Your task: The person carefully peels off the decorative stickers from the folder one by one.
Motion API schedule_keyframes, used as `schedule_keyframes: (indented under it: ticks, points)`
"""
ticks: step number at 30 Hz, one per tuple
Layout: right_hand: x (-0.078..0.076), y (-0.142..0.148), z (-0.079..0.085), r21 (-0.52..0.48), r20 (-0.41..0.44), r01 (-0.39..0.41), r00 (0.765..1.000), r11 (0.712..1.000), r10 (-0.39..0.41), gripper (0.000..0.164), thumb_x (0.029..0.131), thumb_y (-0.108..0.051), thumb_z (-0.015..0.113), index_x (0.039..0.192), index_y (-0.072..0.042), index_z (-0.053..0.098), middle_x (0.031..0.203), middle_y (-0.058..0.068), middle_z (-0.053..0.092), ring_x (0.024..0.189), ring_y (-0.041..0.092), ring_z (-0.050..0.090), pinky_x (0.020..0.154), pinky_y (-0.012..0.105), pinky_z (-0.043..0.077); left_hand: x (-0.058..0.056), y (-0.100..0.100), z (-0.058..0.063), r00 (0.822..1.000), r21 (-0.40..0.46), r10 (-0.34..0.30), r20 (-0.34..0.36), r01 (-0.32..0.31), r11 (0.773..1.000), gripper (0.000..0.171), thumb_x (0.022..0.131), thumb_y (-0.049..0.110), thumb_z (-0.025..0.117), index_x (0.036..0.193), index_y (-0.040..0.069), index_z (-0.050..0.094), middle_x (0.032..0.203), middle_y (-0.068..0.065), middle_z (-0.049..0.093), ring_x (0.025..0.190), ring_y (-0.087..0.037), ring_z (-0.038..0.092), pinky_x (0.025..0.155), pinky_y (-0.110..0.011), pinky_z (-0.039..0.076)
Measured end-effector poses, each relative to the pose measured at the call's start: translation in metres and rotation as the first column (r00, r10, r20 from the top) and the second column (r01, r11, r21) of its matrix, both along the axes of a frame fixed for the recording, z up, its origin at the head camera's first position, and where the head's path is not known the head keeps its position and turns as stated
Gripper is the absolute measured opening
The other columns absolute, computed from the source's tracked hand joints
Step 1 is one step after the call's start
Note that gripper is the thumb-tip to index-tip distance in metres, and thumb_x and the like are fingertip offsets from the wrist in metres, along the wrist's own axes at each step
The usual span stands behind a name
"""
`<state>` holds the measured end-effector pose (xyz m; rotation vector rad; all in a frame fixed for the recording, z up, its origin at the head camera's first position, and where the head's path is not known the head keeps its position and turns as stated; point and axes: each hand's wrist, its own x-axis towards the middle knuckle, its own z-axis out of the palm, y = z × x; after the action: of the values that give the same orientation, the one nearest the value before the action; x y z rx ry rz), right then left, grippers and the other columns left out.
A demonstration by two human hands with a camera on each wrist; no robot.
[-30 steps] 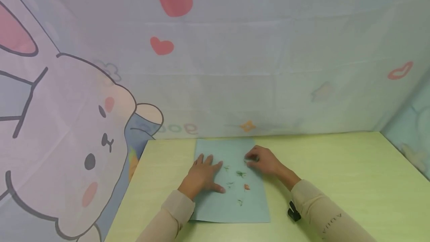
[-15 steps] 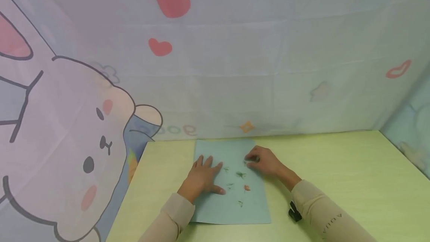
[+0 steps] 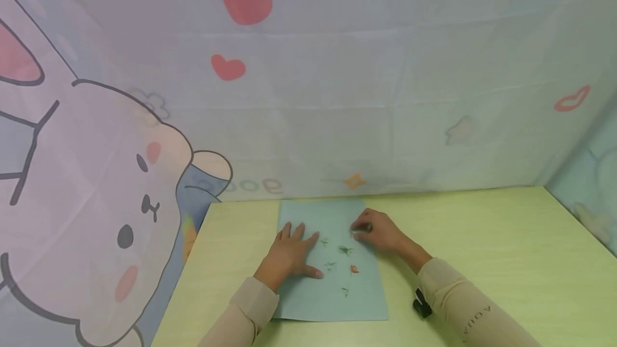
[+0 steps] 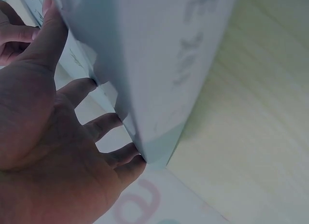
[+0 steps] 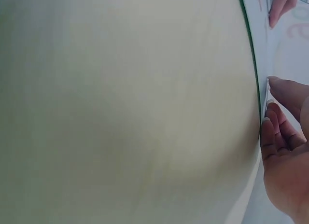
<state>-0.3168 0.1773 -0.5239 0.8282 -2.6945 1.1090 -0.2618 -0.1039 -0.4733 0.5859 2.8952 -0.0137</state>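
Observation:
A pale blue sheet of card (image 3: pixel 356 304) lies on the table with several small pressed green sprigs (image 3: pixel 345 250) and an orange-red flower or leaf (image 3: pixel 354 269) on it. My left hand (image 3: pixel 291 256) rests on its left part, fingers spread; in the left wrist view, the left hand's fingertips touch the sheet (image 4: pixel 159 64). At the sheet's upper right edge, my right hand (image 3: pixel 381 232) pinches a tiny greenish sprig (image 3: pixel 352 232) between thumb and fingertips. The right wrist view shows the right hand (image 5: pixel 287 142) close over the sheet's edge, with the sprig barely visible.
The yellow-green table (image 3: pixel 482 240) extends on both sides of the sheet. A small black object (image 3: pixel 422 304) lies beside the right sleeve. Behind stands a fabric backdrop (image 3: pixel 337 95) printed with hearts and a large rabbit.
The head view has shifted slightly. Both hands stay nearly in place, with the right hand still pinching at the sheet's upper right edge.

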Motion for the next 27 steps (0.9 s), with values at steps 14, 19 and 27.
schedule_keyframes:
  ticks: [14, 19, 27]
  points:
    - [-0.001, -0.005, 0.003, -0.051, 0.138, 0.025, 0.990, 0.998, -0.018, 0.007, 0.097, -0.007, 0.074, 0.103, -0.005, 0.073, 0.103, 0.007, 0.067, 0.096, 0.021, 0.064, 0.088, 0.043, 0.053, 0.000, 0.000, 0.001, 1.000, 0.011, 0.010, 0.018, -0.010, 1.000, 0.101, 0.079, 0.067, 0.083, 0.163, 0.024, 0.046, 0.171, -0.016, 0.031, 0.158, -0.050, 0.020, 0.125, -0.058, 0.027]
    - [-0.002, -0.007, 0.004, -0.046, 0.141, 0.024, 0.990, 0.999, -0.017, 0.005, 0.096, -0.005, 0.074, 0.101, -0.006, 0.073, 0.101, 0.005, 0.066, 0.095, 0.019, 0.063, 0.087, 0.042, 0.053, 0.001, -0.001, 0.002, 1.000, 0.013, 0.014, 0.017, -0.014, 1.000, 0.101, 0.080, 0.067, 0.083, 0.163, 0.024, 0.046, 0.171, -0.016, 0.031, 0.158, -0.050, 0.020, 0.125, -0.058, 0.026]
    - [-0.002, -0.012, 0.008, -0.008, 0.172, 0.043, 0.984, 0.999, -0.041, 0.003, 0.096, -0.003, 0.073, 0.097, -0.003, 0.070, 0.097, 0.005, 0.064, 0.091, 0.018, 0.059, 0.084, 0.041, 0.051, 0.002, -0.001, 0.003, 1.000, 0.024, 0.001, 0.016, -0.002, 1.000, 0.100, 0.081, 0.065, 0.083, 0.163, 0.022, 0.046, 0.170, -0.018, 0.031, 0.157, -0.051, 0.021, 0.125, -0.058, 0.027]
